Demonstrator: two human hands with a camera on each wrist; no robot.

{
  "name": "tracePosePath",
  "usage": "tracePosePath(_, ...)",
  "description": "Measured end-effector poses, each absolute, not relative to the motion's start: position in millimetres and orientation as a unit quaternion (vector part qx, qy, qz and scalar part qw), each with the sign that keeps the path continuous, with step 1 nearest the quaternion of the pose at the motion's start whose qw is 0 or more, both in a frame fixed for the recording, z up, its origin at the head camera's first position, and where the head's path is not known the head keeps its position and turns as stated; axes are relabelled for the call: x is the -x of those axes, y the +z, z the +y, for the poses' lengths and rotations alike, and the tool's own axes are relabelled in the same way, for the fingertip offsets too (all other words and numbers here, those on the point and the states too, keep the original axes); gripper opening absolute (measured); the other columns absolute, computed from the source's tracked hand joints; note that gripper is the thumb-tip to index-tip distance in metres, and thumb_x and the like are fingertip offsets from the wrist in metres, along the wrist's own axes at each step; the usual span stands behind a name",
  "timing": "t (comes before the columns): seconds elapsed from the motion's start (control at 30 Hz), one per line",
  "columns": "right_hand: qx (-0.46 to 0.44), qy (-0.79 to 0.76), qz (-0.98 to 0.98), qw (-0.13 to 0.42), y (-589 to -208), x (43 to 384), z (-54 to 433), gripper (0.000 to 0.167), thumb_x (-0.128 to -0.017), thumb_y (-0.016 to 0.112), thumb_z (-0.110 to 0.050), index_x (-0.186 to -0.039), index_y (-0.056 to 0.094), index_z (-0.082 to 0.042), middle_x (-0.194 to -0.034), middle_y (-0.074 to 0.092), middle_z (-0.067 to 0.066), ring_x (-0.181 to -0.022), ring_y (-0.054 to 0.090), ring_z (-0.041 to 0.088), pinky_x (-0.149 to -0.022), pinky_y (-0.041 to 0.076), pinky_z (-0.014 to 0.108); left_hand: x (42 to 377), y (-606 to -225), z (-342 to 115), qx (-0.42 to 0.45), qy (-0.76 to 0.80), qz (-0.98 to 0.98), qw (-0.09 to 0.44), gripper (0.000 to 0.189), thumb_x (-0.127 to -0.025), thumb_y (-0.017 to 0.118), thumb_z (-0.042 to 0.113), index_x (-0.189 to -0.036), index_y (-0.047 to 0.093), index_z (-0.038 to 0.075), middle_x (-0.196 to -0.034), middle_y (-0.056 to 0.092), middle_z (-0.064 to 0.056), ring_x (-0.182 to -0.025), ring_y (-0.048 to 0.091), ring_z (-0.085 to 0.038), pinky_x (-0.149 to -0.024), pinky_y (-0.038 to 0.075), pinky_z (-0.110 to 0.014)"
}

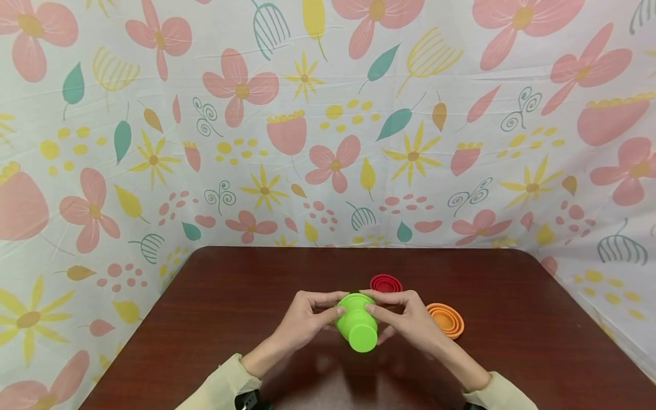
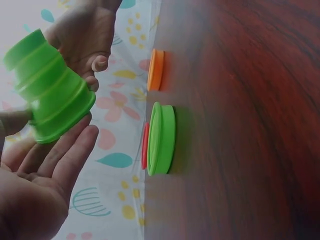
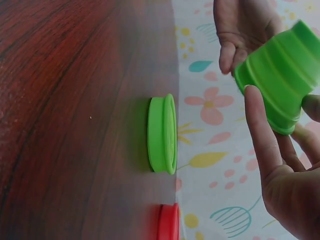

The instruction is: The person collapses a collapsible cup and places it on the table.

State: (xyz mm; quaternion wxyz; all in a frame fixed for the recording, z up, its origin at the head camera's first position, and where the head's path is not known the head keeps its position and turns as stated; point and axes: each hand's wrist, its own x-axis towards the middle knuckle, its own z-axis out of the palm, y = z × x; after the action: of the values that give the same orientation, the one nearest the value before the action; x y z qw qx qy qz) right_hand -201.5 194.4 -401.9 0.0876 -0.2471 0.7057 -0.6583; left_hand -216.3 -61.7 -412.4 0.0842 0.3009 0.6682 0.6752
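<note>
A bright green collapsible cup (image 1: 360, 326), stretched out into stepped rings, is tilted in the air with its narrow base toward me. My left hand (image 1: 299, 320) pinches one side of it near the wide rim, thumb on the ringed wall. On the opposite side, my right hand (image 1: 412, 324) grips it in the same way. Beneath, a second green cup (image 2: 164, 139), folded flat, lies on the table; the head view does not plainly show it. A folded red cup (image 1: 385, 283) and a folded orange cup (image 1: 446, 320) lie beyond and beside my right hand.
The dark brown wooden table (image 1: 230, 296) has rounded far corners. Behind it hangs a white cloth (image 1: 328, 199) printed with flowers and leaves. A black band (image 1: 250, 400) is on my left wrist, below the pale sleeve.
</note>
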Motion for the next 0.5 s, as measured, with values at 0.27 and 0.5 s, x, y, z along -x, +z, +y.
tracePosePath(0.27,0.245,-0.664,0.7,0.092,-403.7,202.1,194.7,0.042,-0.104,0.067,-0.01,-0.143,0.062,0.006,-0.127,0.069,0.026,-0.084,0.076,0.033,-0.07,0.064,0.055,214.6,-410.1,-63.0,-0.272,0.676,0.679,0.091,0.036,-0.104,0.066,0.011,-0.137,0.068,-0.003,-0.131,0.07,-0.019,-0.098,0.075,-0.017,-0.082,0.057,-0.068)
tracePosePath(0.5,0.253,-0.664,0.698,0.094,-405.4,202.5,193.6,0.041,-0.104,0.067,-0.009,-0.142,0.062,0.005,-0.124,0.071,0.026,-0.086,0.076,0.034,-0.071,0.063,0.058,214.9,-409.3,-62.2,-0.262,0.68,0.68,0.081,0.037,-0.099,0.074,0.01,-0.133,0.071,-0.003,-0.124,0.074,-0.015,-0.099,0.072,-0.021,-0.078,0.062,-0.063)
